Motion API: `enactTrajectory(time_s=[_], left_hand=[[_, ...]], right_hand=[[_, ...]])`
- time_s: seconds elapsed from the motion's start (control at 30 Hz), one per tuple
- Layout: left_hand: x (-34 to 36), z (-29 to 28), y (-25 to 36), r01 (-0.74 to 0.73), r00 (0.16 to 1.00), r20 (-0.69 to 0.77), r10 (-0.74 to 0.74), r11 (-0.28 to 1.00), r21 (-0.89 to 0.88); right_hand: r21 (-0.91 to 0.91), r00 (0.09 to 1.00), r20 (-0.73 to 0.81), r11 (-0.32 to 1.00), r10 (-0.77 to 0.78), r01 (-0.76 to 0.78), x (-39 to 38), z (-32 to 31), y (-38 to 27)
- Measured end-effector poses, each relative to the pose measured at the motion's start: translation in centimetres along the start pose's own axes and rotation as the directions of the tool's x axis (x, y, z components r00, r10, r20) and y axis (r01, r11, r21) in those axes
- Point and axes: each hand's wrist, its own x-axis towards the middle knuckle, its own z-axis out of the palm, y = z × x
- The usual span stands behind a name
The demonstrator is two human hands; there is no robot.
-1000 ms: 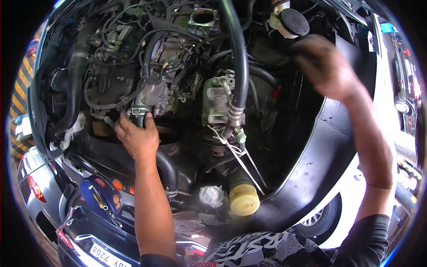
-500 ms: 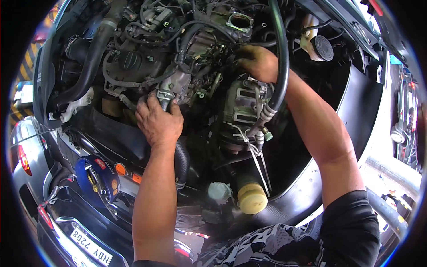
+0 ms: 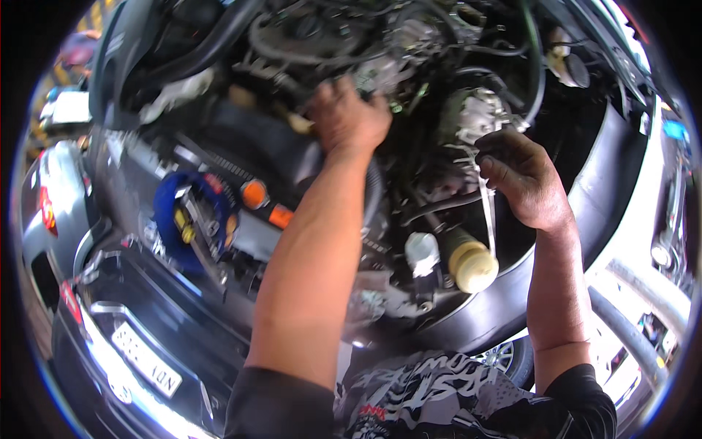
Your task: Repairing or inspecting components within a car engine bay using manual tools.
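While a yellow cap (image 3: 475,272) sits nearby, the right hand (image 3: 525,179) curls beside a white tie (image 3: 488,216), its grip impossible to tell. Beyond, the left hand (image 3: 351,121) reaches the housing (image 3: 380,72), perhaps covering the end of the hose (image 3: 375,192); blur obscures its hold too. Handling the hose seems the step, calling for careful finger placement.

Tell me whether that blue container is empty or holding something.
Holding something: a yellow item shows inside the blue container, though blur hides what it is.
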Motion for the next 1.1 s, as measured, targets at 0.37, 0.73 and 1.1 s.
enactTrajectory(time_s=[0.37, 0.73, 1.1], left_hand=[[-14.5, -9.1, -11.7, -0.299, 0.944, -0.154, 0.292, 0.954, -0.027], [-11.8, -7.2, -16.7, -0.210, 0.967, -0.158, 0.201, 0.977, -0.039], [-11.3, -6.4, -17.0, -0.169, 0.964, -0.218, 0.155, 0.984, -0.051]], right_hand=[[0.133, 0.980, -0.200, 0.991, 0.009, 0.018, 1.5, 7.4, 3.8], [0.205, 0.819, -0.571, 0.976, 0.059, 0.073, 16.2, 8.1, 8.2], [-0.689, 0.860, -0.510, 0.590, 0.017, -0.421, 31.7, 3.2, 14.3]])
